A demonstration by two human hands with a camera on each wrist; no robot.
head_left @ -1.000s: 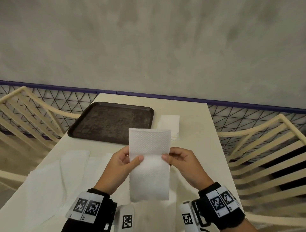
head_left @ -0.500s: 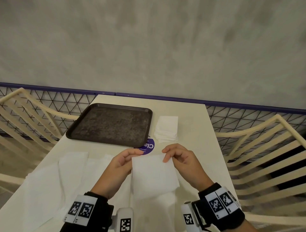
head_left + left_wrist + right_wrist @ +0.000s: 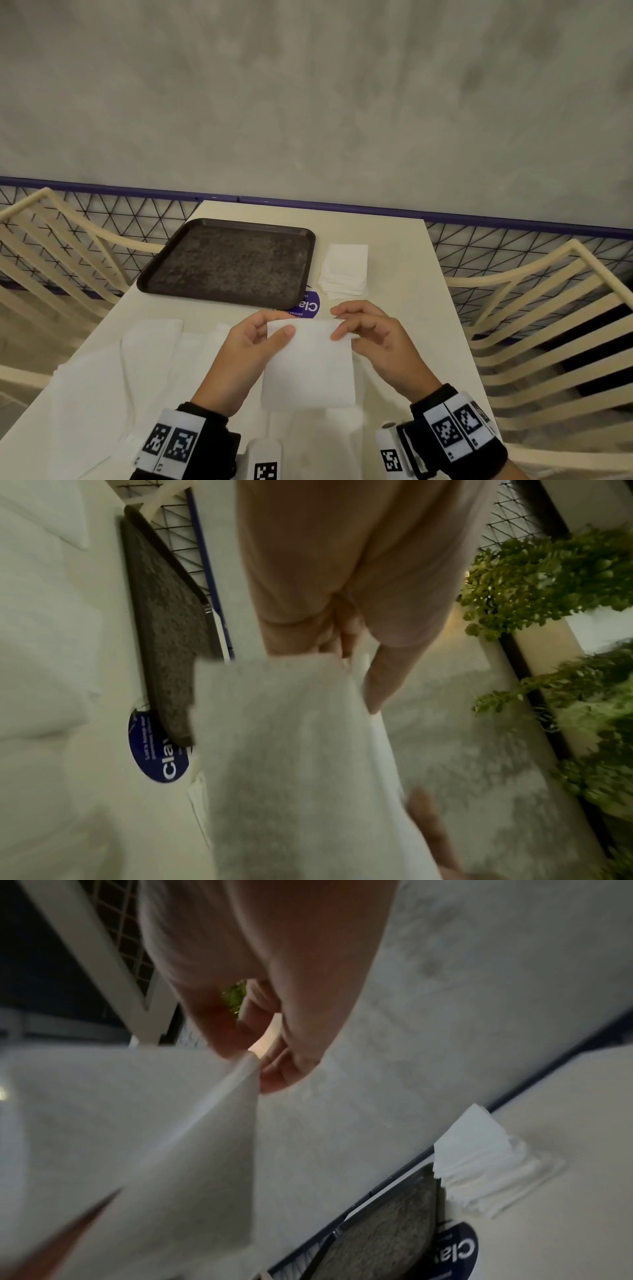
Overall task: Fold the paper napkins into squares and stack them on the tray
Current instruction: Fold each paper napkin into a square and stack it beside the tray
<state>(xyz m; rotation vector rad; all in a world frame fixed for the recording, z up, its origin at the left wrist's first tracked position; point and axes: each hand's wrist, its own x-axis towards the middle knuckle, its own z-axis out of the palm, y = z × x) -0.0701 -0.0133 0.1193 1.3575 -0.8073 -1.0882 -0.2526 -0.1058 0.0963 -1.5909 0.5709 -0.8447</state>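
Note:
I hold a white paper napkin (image 3: pixel 308 370) folded to a near square above the table's front. My left hand (image 3: pixel 270 334) pinches its top left corner, thumb on top. My right hand (image 3: pixel 346 329) pinches the top right corner. The wrist views show the napkin (image 3: pixel 291 750) (image 3: pixel 137 1123) hanging from the fingertips of the left hand (image 3: pixel 356 674) and the right hand (image 3: pixel 260 1069). The dark brown tray (image 3: pixel 229 260) lies bare at the back left. A stack of folded napkins (image 3: pixel 344 270) sits right of the tray.
Unfolded white napkins (image 3: pixel 137 370) are spread over the table's left front. A round blue sticker (image 3: pixel 306 306) lies by the tray's near right corner. Cream slatted chairs (image 3: pixel 548 325) stand on both sides. A wire fence and a grey wall are behind.
The tall napkin strip has been folded in half: its upper end came down toward me, and both hands now pinch the top corners of a shorter, squarer piece.

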